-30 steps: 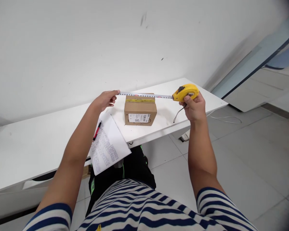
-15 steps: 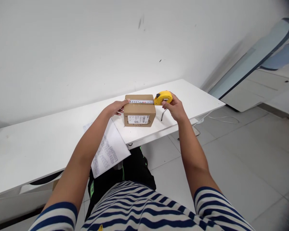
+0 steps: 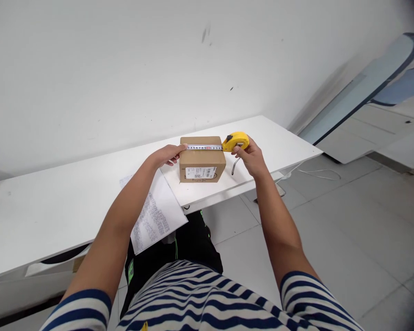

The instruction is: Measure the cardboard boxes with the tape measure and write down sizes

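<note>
Cardboard box (image 3: 202, 165) sits closed on the white counter (image 3: 55, 202), near its front edge, label toward the person. A yellow tape measure (image 3: 235, 141) is at its top right corner, with the right hand (image 3: 250, 158) fingers clamped round it. Its blade (image 3: 204, 147) runs along the box's top edge, and the left hand (image 3: 166, 154) fingers pinch its end at the left corner. A printed sheet (image 3: 152, 216) overhangs the counter's edge just left of the box.
</note>
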A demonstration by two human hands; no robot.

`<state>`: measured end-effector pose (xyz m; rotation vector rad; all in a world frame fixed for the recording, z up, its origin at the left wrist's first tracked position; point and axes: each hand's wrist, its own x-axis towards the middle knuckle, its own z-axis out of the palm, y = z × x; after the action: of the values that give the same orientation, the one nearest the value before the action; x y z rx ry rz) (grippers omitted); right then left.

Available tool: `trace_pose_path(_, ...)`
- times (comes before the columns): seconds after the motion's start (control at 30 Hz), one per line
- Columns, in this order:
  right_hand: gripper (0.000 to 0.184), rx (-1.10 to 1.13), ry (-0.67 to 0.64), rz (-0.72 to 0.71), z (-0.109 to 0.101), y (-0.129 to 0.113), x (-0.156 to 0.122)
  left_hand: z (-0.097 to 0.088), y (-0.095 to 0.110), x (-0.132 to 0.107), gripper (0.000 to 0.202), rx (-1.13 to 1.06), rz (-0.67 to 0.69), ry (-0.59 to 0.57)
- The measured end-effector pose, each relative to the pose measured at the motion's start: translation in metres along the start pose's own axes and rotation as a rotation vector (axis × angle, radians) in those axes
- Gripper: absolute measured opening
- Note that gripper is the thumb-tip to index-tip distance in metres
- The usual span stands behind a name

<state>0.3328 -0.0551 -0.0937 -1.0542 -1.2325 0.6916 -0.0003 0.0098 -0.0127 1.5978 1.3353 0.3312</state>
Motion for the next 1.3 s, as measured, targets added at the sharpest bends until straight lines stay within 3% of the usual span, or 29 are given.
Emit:
trace_pose_path(0.13,0.068,0.008,0.026,-0.049,-0.001,-0.018,-0.003,-0.013,0.002,-0.012,0.052,0.022,0.095,-0.007)
trace_pose_path(0.27,0.064,-0.192,0.165,-0.273,0.008,-0.057,-0.044,-0.037,0.019,-0.024,0.048,-0.100,0.257,0.029)
trace_pose_path(0.33,0.064,-0.275,0.230,-0.416,0.028,-0.072,-0.079,-0.044,0.037,-0.023,0.044,-0.140,0.336,0.062)
trace_pose_path(0.43,0.062,-0.280,0.231,-0.523,0.077,-0.077,-0.131,-0.042,0.070,-0.009,0.034,-0.064,0.407,0.102)
trace_pose_path(0.47,0.064,-0.240,0.245,-0.507,0.095,-0.076,-0.144,-0.037,0.079,-0.001,0.033,0.002,0.417,0.105)
trace_pose_path(0.53,0.074,-0.193,0.218,-0.313,0.127,-0.072,-0.160,-0.022,0.092,0.018,0.035,0.131,0.435,0.105)
trace_pose_path(0.63,0.087,-0.203,0.270,-0.040,0.154,-0.072,-0.159,0.006,0.091,0.043,0.037,0.272,0.415,0.140)
trace_pose_path(0.73,0.083,-0.281,0.288,0.049,0.156,-0.078,-0.144,0.026,0.074,0.056,0.029,0.284,0.443,0.186)
trace_pose_path(0.83,0.081,-0.320,0.245,0.080,0.149,-0.081,-0.131,0.032,0.062,0.058,0.029,0.311,0.472,0.210)
trace_pose_path(1.03,0.082,-0.361,0.217,0.113,0.145,-0.078,-0.120,0.033,0.066,0.052,0.030,0.237,0.305,0.222)
trace_pose_path(1.17,0.083,-0.318,0.218,0.116,0.142,-0.076,-0.119,0.030,0.069,0.051,0.043,0.273,0.295,0.157)
trace_pose_path(1.3,0.083,-0.292,0.220,0.098,0.140,-0.078,-0.114,0.030,0.067,0.061,0.037,0.271,0.306,0.194)
